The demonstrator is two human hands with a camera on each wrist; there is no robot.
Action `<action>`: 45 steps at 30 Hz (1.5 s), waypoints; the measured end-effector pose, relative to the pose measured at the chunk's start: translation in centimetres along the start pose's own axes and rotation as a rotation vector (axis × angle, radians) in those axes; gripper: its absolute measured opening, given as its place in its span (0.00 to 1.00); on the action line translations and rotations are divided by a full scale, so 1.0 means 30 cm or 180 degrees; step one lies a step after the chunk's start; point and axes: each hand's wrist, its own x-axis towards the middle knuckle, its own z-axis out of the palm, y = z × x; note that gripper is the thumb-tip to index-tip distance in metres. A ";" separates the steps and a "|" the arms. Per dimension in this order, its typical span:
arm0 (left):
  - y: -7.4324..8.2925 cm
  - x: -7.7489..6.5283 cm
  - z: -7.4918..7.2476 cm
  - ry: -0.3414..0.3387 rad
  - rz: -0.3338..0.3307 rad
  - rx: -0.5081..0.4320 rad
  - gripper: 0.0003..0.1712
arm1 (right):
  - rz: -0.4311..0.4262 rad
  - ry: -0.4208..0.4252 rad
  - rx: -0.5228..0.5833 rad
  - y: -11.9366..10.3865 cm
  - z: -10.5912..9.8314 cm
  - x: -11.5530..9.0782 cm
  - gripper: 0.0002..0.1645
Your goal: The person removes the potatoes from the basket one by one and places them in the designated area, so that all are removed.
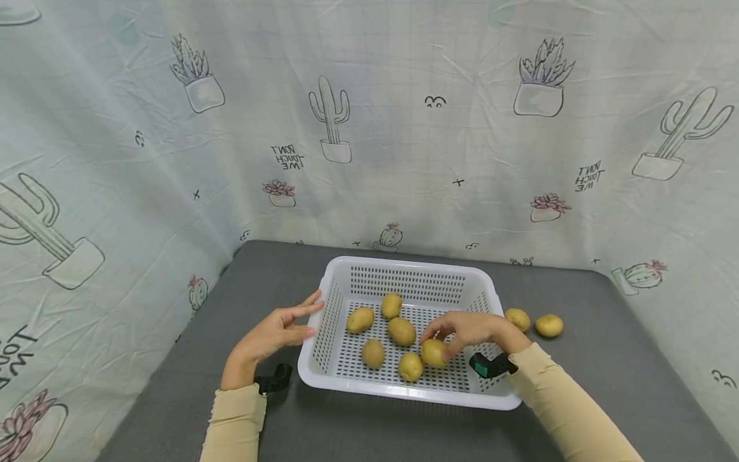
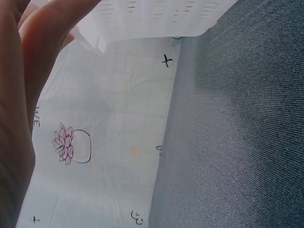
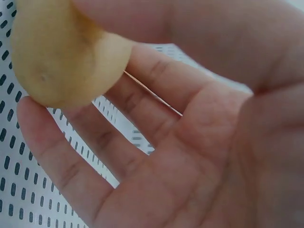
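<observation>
A white perforated plastic basket (image 1: 404, 394) stands on a dark grey table with several yellow potatoes inside. My right hand (image 1: 470, 328) reaches in over its right side. Thumb and fingertips grip a potato (image 1: 433, 353), which fills the upper left of the right wrist view (image 3: 61, 61), with the perforated basket floor behind it. Close beside the held one lies another potato (image 1: 411, 367); a larger potato (image 1: 401, 332) rests near the middle. At the basket's left rim is my left hand (image 1: 277, 333), its fingers extended against the rim and holding no potato.
Two potatoes, one nearer (image 1: 518, 319) and one farther right (image 1: 549, 326), lie on the table (image 1: 583, 385) outside the basket's right wall. A pale curtain (image 1: 381, 128) with cactus drawings hangs around the back and sides.
</observation>
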 end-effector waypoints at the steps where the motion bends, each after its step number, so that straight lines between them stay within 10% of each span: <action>1: 0.000 0.000 0.000 -0.0004 0.0000 -0.0005 0.36 | -0.0034 0.0023 -0.0007 0.001 0.000 0.000 0.31; 45: -0.022 -0.004 -0.007 -0.0046 0.0037 0.0014 0.35 | -0.1216 0.1521 0.0733 0.002 -0.049 -0.066 0.29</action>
